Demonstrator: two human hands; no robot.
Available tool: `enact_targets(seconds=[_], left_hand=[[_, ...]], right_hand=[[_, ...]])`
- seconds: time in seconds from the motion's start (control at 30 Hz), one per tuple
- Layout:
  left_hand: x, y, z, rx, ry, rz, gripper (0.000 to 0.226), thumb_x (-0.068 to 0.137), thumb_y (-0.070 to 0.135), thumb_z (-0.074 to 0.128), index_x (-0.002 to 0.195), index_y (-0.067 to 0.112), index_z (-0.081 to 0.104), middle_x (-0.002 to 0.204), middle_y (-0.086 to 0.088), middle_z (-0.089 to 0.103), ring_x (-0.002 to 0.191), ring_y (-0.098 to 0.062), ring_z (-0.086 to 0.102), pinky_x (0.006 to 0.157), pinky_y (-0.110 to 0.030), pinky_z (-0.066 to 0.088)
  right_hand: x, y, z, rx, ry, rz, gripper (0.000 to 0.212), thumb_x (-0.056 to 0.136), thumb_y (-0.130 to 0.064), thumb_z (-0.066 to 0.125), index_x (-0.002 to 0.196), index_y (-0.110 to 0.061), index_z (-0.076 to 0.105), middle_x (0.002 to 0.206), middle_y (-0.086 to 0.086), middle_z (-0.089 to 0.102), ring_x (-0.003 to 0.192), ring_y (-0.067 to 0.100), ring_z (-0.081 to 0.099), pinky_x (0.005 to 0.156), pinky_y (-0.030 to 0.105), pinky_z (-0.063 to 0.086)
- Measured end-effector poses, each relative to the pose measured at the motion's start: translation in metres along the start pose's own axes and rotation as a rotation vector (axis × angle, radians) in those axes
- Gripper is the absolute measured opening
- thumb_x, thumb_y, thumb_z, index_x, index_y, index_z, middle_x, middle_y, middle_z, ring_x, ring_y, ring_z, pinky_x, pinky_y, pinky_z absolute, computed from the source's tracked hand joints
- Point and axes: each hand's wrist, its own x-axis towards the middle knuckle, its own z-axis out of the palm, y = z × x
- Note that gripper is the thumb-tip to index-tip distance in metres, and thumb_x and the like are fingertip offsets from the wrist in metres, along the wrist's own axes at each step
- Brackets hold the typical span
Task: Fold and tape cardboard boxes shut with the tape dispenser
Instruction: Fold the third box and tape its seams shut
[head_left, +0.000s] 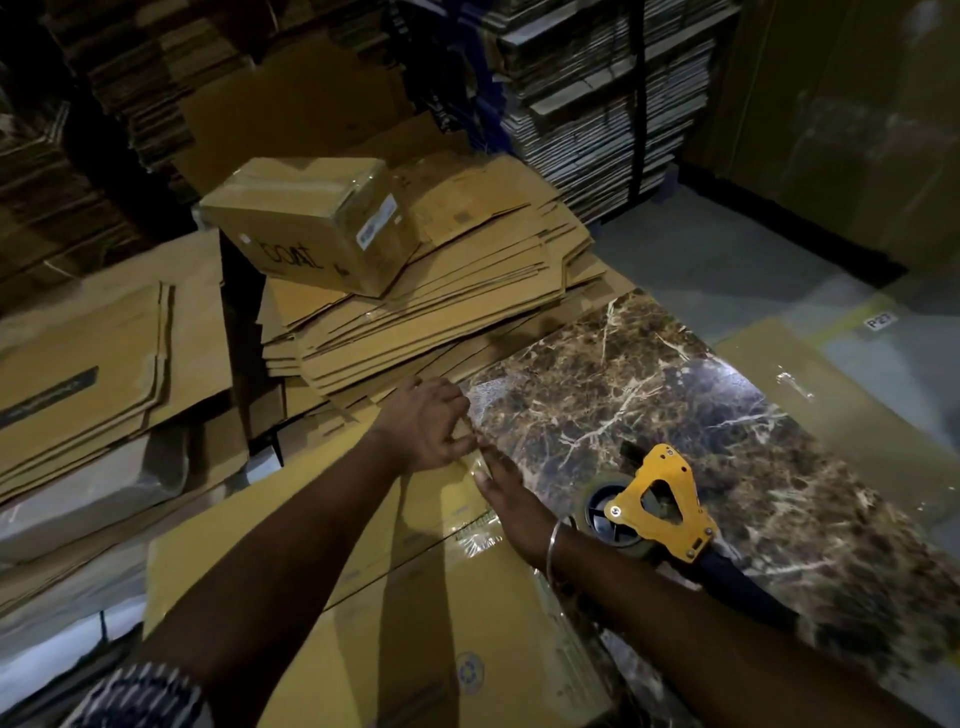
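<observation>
Now clear tape (470, 410) is pinched by the left hand (428, 423) at the box's (415, 597) far edge, and it is pressed flat by the open right hand (506, 491); the tape dispenser (657, 506) is left on the table (675, 395).

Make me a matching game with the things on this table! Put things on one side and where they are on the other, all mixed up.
Things:
1. yellow tape dispenser
2. closed brown cardboard box
3. silver bangle
4. brown marble tabletop

Places:
A. round the right wrist
B. under the tape dispenser
C. on the stack of flat cardboard
D. lying beside the right arm

Pairs: 1-D, 2-C, 3-A, 4-B
</observation>
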Motion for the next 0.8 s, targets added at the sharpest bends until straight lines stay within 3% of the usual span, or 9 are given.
enact_targets(seconds=[0.1, 0.2, 0.27, 0.33, 0.37, 0.47, 0.57, 0.67, 0.8], left_hand=[[0.018, -0.001, -0.01, 0.073, -0.11, -0.034, 0.071, 0.081, 0.076, 0.027, 0.099, 0.019, 0.066, 0.1, -0.001, 0.06, 0.101, -0.021, 0.054, 0.082, -0.038, 0.036], [0.032, 0.0, -0.012, -0.086, -0.201, -0.202, 0.057, 0.085, 0.065, 0.044, 0.106, 0.018, 0.068, 0.109, -0.002, 0.061, 0.097, -0.021, 0.056, 0.078, -0.034, 0.044], [0.038, 0.002, -0.012, -0.346, -0.114, -0.334, 0.04, 0.089, 0.041, 0.056, 0.118, 0.016, 0.065, 0.119, -0.007, 0.061, 0.101, -0.023, 0.059, 0.082, -0.037, 0.053], [0.039, 0.001, -0.011, -0.541, 0.049, -0.49, 0.049, 0.085, 0.017, 0.062, 0.134, 0.013, 0.054, 0.131, -0.012, 0.056, 0.109, -0.027, 0.059, 0.086, -0.041, 0.056], [0.037, 0.0, -0.01, -0.577, 0.114, -0.581, 0.055, 0.083, 0.014, 0.065, 0.136, 0.012, 0.051, 0.132, -0.012, 0.055, 0.108, -0.027, 0.06, 0.085, -0.041, 0.057], [0.032, -0.004, -0.009, -0.545, 0.097, -0.762, 0.029, 0.081, 0.026, 0.067, 0.104, 0.009, 0.067, 0.091, -0.009, 0.069, 0.08, -0.025, 0.067, 0.07, -0.039, 0.06], [0.031, -0.006, -0.01, -0.527, 0.027, -0.715, 0.021, 0.086, 0.029, 0.063, 0.083, 0.01, 0.073, 0.072, -0.007, 0.069, 0.068, -0.025, 0.067, 0.062, -0.035, 0.059], [0.037, -0.01, -0.014, -0.386, -0.049, -0.592, 0.027, 0.092, 0.033, 0.059, 0.093, 0.011, 0.073, 0.081, -0.009, 0.071, 0.075, -0.026, 0.067, 0.064, -0.033, 0.057], [0.047, -0.013, -0.017, -0.402, -0.162, -0.543, 0.028, 0.098, 0.031, 0.056, 0.101, 0.007, 0.069, 0.091, -0.012, 0.07, 0.078, -0.026, 0.063, 0.063, -0.029, 0.047]], right_hand=[[0.001, 0.003, 0.001, 0.0, 0.017, 0.026, 0.052, 0.106, -0.053, 0.028, 0.155, -0.048, 0.01, 0.148, -0.029, 0.013, 0.14, -0.005, 0.009, 0.118, 0.024, 0.006], [0.002, 0.007, 0.002, 0.01, 0.013, 0.034, 0.057, 0.105, -0.056, 0.028, 0.158, -0.041, 0.014, 0.161, -0.02, 0.014, 0.146, -0.001, 0.01, 0.116, 0.022, 0.008], [0.002, 0.008, 0.002, -0.004, 0.016, 0.031, 0.062, 0.102, -0.061, 0.027, 0.158, -0.04, 0.015, 0.165, -0.012, 0.017, 0.151, 0.006, 0.013, 0.118, 0.023, 0.01], [0.001, 0.008, 0.001, 0.014, 0.012, 0.049, 0.064, 0.099, -0.066, 0.027, 0.158, -0.041, 0.017, 0.164, -0.012, 0.022, 0.151, 0.009, 0.02, 0.118, 0.024, 0.014], [0.001, 0.008, 0.001, 0.023, 0.013, 0.055, 0.068, 0.096, -0.07, 0.026, 0.157, -0.043, 0.018, 0.164, -0.012, 0.023, 0.15, 0.009, 0.022, 0.118, 0.025, 0.016], [0.0, 0.01, 0.001, 0.037, 0.023, 0.032, 0.081, 0.083, -0.087, 0.022, 0.155, -0.049, 0.016, 0.164, -0.015, 0.022, 0.15, 0.008, 0.021, 0.122, 0.03, 0.016], [0.002, 0.011, 0.001, 0.05, 0.015, 0.038, 0.085, 0.081, -0.089, 0.021, 0.155, -0.049, 0.017, 0.164, -0.015, 0.021, 0.151, 0.008, 0.02, 0.124, 0.033, 0.015], [-0.001, 0.006, 0.0, 0.06, 0.007, 0.059, 0.07, 0.094, -0.07, 0.027, 0.157, -0.042, 0.018, 0.164, -0.012, 0.022, 0.151, 0.008, 0.019, 0.123, 0.029, 0.014], [-0.002, 0.003, -0.002, 0.022, -0.011, 0.051, 0.058, 0.105, -0.054, 0.029, 0.159, -0.037, 0.016, 0.165, -0.01, 0.02, 0.151, 0.007, 0.018, 0.116, 0.02, 0.013]])
